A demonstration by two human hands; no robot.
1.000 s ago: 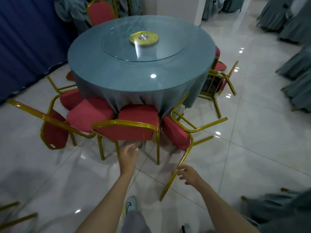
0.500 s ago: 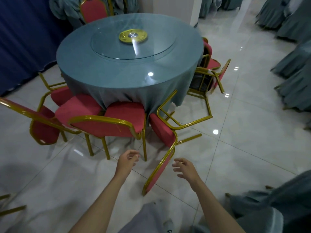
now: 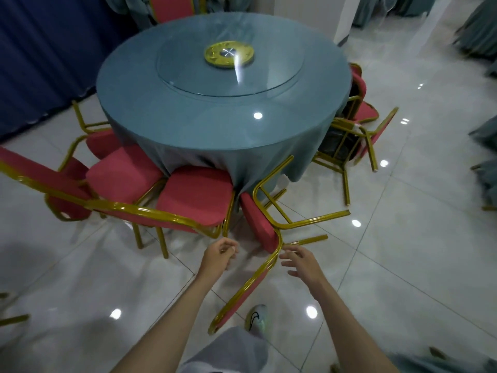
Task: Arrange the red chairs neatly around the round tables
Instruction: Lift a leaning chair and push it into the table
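Both hands were stretched forward and held nothing. The left hand had its fingers loosely curled; the right hand had its fingers spread and relaxed. Between them ran the gold-framed back of a tipped red chair. It lay on its side on the glossy tiled floor at the near side of the round counter, with its seat close to the hanging teal cloth and its gold legs pointing right. The right fingertips were just beside the frame; whether they touched it could not be told.

Just left of the tipped chair, at the counter's near edge, an upright red chair stood with its seat tucked under the cloth. A second red chair and a third red chair sat further round the counter's left side. On the counter's right side, crowded red chairs stood close together, one tilted. At the counter's middle lay a glass turntable with a gold hub.
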